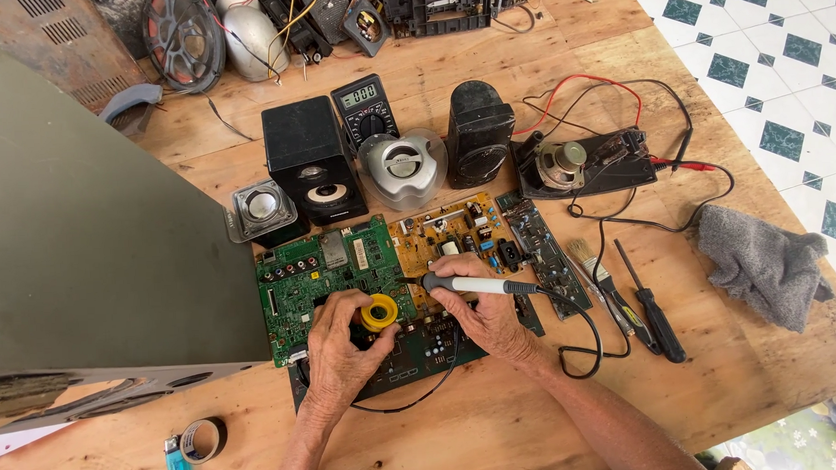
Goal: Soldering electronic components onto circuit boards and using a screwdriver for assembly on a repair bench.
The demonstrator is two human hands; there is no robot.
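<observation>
Four speakers (312, 162) behind circuit boards (331, 266)

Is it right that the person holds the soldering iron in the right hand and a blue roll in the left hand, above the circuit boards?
Not quite. The roll in the left hand is yellow, not blue, as the head view shows. The rest stands: the right hand holds the soldering iron, and both hands are above the circuit boards.
</observation>
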